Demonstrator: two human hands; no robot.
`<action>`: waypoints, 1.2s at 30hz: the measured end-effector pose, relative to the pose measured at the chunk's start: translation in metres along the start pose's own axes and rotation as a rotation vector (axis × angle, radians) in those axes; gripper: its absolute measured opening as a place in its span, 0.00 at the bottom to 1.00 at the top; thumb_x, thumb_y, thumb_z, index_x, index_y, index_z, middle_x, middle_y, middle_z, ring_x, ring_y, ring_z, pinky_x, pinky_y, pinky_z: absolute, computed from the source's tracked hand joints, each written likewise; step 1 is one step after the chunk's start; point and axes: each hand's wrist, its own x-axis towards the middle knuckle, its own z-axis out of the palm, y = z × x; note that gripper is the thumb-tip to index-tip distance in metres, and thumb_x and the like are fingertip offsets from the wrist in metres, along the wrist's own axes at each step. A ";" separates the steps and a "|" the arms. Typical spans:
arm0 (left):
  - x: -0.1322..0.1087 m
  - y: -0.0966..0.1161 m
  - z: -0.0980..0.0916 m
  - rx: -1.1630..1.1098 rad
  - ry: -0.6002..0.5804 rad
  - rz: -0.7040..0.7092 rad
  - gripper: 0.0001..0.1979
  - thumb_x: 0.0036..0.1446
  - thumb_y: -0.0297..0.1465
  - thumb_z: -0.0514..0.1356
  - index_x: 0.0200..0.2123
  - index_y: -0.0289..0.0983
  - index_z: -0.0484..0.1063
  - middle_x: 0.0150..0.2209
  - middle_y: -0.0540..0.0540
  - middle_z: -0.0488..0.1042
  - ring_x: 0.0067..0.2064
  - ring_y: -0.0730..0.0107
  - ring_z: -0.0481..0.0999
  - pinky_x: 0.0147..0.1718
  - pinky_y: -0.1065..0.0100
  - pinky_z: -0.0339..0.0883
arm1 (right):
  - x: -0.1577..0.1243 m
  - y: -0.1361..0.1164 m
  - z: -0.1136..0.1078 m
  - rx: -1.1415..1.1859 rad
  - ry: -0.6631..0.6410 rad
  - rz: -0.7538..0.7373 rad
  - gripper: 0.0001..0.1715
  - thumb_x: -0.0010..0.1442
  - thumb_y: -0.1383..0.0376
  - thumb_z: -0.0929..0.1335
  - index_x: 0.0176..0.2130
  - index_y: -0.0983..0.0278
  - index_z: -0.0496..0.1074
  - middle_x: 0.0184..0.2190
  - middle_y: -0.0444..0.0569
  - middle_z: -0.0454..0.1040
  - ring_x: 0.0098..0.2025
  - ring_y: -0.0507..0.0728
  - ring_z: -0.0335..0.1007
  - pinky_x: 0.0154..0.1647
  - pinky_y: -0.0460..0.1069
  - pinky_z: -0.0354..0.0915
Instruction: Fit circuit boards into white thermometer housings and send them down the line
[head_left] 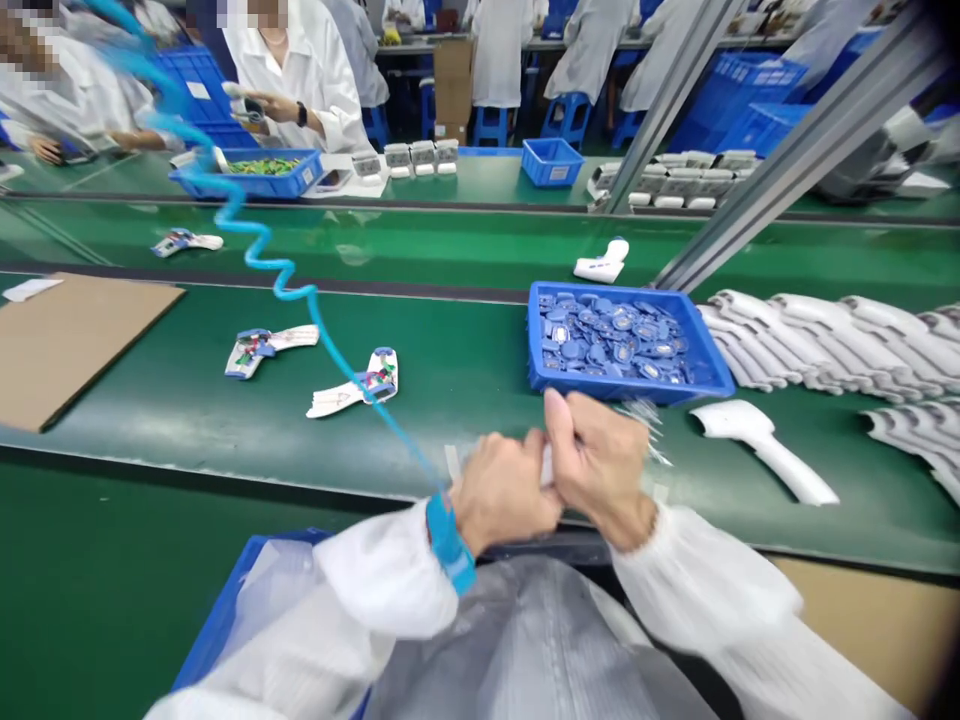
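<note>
Left hand (502, 495), right hand (600, 465): fingers closed, pinching small white strip (546, 465). Risk: weak pinch drops strip into blue tray (630, 345) just beyond fingers; coiled wrist-strap cord (285, 268) may snag.

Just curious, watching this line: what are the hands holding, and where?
The left hand and right hand pinch a small white piece, mostly hidden, so which part cannot be told.
</note>
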 end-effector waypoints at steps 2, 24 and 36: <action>0.003 0.000 -0.001 0.078 0.021 -0.019 0.19 0.56 0.37 0.59 0.47 0.31 0.72 0.35 0.35 0.82 0.35 0.45 0.82 0.35 0.55 0.72 | 0.002 0.003 0.002 0.022 0.049 0.017 0.31 0.70 0.64 0.61 0.16 0.62 0.54 0.15 0.40 0.55 0.19 0.47 0.50 0.24 0.49 0.47; 0.007 0.001 0.018 -0.228 0.138 -0.060 0.14 0.59 0.39 0.61 0.43 0.36 0.69 0.34 0.42 0.80 0.33 0.56 0.81 0.29 0.64 0.67 | 0.007 0.014 -0.002 0.044 -0.028 0.241 0.30 0.69 0.56 0.63 0.17 0.61 0.65 0.16 0.44 0.67 0.20 0.51 0.60 0.26 0.50 0.52; -0.024 -0.029 -0.056 -0.044 0.126 -0.181 0.13 0.60 0.39 0.65 0.44 0.40 0.70 0.38 0.50 0.78 0.37 0.64 0.77 0.36 0.66 0.64 | 0.073 0.087 -0.009 -0.119 -0.425 0.070 0.10 0.66 0.64 0.68 0.40 0.66 0.80 0.38 0.49 0.82 0.34 0.54 0.75 0.39 0.48 0.64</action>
